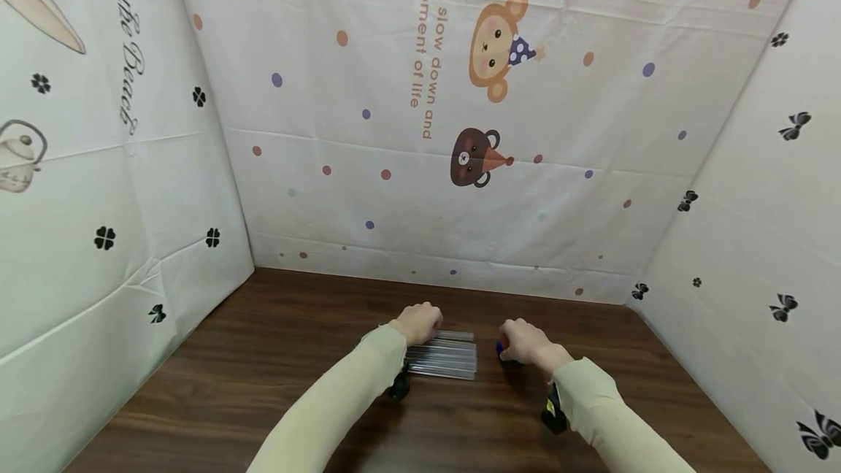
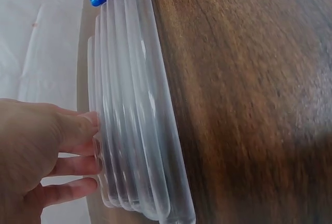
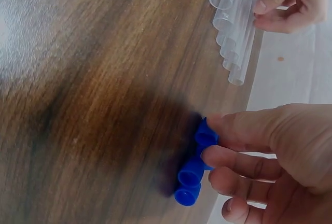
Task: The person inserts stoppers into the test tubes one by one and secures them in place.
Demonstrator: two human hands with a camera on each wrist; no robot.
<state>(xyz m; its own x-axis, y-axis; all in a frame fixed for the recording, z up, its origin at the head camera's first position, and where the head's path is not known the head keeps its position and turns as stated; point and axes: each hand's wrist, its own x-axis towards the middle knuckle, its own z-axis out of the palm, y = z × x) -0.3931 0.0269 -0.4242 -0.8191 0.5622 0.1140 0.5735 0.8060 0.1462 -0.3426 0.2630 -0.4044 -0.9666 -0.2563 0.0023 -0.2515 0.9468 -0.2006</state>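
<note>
A row of clear test tubes (image 2: 136,94) lies side by side on the table, with round bottoms at one end and open mouths at the other. My left hand (image 1: 419,323) is at the far side of the row; its fingertips (image 2: 89,125) touch the outermost tube, the fingers fairly straight. To the right of the tubes, my right hand (image 1: 523,341) is over several small blue caps (image 3: 189,175) lying in a short line. Its thumb and index finger pinch the cap (image 3: 206,135) at one end, while the other fingers stay loosely bent beside the line.
The brown wood-grain table (image 1: 263,385) is bordered by a printed white sheet at the back (image 1: 407,203), left (image 1: 66,298) and right (image 1: 742,254). A dark wrist-worn device (image 1: 554,413) sits under the right sleeve.
</note>
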